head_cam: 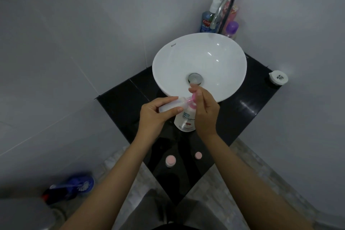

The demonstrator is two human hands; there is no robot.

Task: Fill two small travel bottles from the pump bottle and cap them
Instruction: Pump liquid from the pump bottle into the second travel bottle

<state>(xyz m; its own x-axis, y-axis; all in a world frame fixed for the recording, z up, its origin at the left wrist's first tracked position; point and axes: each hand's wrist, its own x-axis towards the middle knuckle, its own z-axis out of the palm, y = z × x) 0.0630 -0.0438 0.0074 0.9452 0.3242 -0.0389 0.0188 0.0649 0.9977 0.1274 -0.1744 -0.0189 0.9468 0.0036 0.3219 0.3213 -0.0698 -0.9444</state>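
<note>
Capped travel bottle [170,161]: standing on the black countertop [257,106] nearest the person, pink cap on.
Loose pink cap [198,155]: lying just beside it, to the right.
Left hand [155,115]: gripping a clear travel bottle [170,105], tilting its mouth to the pump spout.
Right hand [205,110]: fingers extended, pressing on the pink pump head [249,97] of the pump bottle [185,120].
Sink basin [229,58]: sitting behind the hands.
Faucet [223,8]: arching at the back, toiletry bottles [207,19] beside it.

Pump head [249,96] (mostly hidden)
</note>
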